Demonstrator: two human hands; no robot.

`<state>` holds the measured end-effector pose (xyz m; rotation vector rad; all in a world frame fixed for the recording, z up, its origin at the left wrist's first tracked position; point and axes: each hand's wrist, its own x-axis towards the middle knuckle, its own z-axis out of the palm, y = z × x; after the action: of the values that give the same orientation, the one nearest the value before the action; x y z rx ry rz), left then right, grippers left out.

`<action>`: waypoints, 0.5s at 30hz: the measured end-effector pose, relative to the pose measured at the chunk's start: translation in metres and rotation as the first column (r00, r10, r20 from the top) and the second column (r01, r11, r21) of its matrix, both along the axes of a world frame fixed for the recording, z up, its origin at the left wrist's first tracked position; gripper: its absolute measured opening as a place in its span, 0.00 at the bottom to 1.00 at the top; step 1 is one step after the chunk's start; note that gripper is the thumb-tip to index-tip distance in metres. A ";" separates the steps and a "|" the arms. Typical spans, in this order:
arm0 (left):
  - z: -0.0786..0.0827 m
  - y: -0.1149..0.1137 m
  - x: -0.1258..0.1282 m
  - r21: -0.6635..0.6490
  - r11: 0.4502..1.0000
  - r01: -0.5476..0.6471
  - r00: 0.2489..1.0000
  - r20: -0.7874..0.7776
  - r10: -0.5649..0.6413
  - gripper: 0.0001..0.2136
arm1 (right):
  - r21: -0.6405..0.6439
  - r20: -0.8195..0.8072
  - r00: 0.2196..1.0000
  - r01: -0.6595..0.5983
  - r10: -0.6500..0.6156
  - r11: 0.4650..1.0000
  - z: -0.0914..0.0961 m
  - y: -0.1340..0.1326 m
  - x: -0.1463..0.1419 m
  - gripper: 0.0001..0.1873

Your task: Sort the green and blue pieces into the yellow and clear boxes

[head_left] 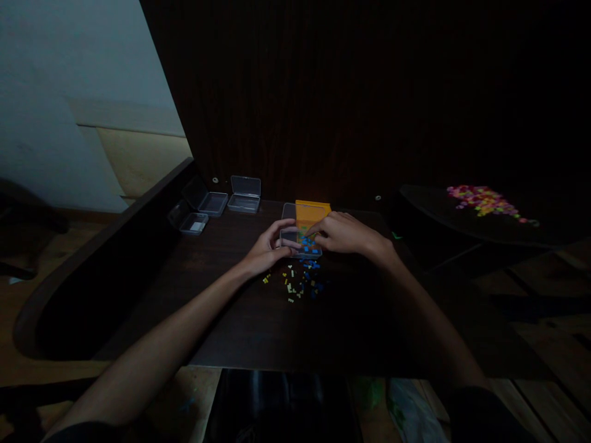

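A clear plastic box (317, 253) with its lid raised stands on the dark table and holds several small blue and green pieces. My left hand (270, 247) grips the box's left side, thumb at the front and fingers over the edge. Above the right part of the box is my right hand (344, 232), fingers bent together and tips down among the blue pieces (308, 242); anything between them is too small to make out. Loose pale yellow pieces (290, 288) and dark blue pieces (316, 287) lie scattered in front of the box. Behind it is an orange-yellow object (313, 212).
Three open clear boxes, one (244, 203) by the back panel, another (215, 203) beside it and a smaller one (194, 224), stand at the back left. A raised side board (115, 240) borders the table's left. Many pink and yellow bits (484, 202) lie on a dark surface at right.
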<state>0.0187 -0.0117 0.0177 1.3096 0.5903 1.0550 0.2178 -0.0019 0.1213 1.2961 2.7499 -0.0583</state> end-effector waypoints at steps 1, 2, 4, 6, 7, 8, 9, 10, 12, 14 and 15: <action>0.000 0.000 0.000 0.003 1.000 -0.002 1.000 -0.002 0.002 0.30 | 0.003 -0.015 1.000 -0.011 0.011 1.000 0.001 0.001 0.002 0.19; 0.000 0.001 -0.001 0.001 1.000 -0.005 1.000 -0.001 0.005 0.30 | 0.007 -0.030 0.999 -0.019 0.019 1.000 0.002 0.002 0.004 0.19; 0.000 0.002 -0.002 -0.012 1.000 -0.014 1.000 0.004 0.014 0.30 | 0.016 -0.051 0.999 -0.017 0.018 1.000 0.004 0.003 0.009 0.19; 0.000 0.003 -0.003 -0.022 0.999 -0.031 1.000 0.004 0.031 0.30 | 0.020 -0.065 0.998 -0.002 0.003 1.000 0.007 0.005 0.013 0.17; -0.001 0.004 -0.004 -0.022 0.999 -0.041 0.999 0.004 0.041 0.30 | 0.019 -0.068 0.998 0.008 -0.006 1.000 0.007 0.006 0.014 0.16; -0.001 0.006 -0.005 -0.020 0.998 -0.053 0.999 0.003 0.053 0.30 | 0.016 -0.065 0.998 0.016 -0.015 1.000 0.008 0.006 0.015 0.15; -0.002 0.007 -0.006 -0.017 0.998 -0.068 0.998 0.000 0.068 0.30 | 0.009 -0.058 0.998 0.022 -0.022 1.000 0.007 0.007 0.016 0.14; -0.002 0.008 -0.007 -0.013 0.996 -0.085 0.996 -0.002 0.085 0.30 | -0.002 -0.047 0.999 0.027 -0.027 1.000 0.006 0.007 0.015 0.12; -0.003 0.011 -0.009 0.001 0.993 -0.118 0.993 -0.006 0.118 0.30 | -0.040 -0.013 0.999 0.029 -0.029 0.999 0.001 0.007 0.013 0.10; -0.003 0.012 -0.011 0.015 0.990 -0.142 0.990 -0.005 0.142 0.30 | -0.103 0.032 0.999 0.023 -0.019 0.994 -0.007 0.007 0.008 0.08; -0.002 0.013 -0.012 0.019 0.988 -0.151 0.988 -0.005 0.152 0.30 | -0.141 0.051 0.999 0.015 -0.008 0.990 -0.011 0.007 0.006 0.08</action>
<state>0.0069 0.0015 0.0153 1.3005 0.6949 1.1834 0.2235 0.0050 0.1103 1.2589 2.6427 -0.2138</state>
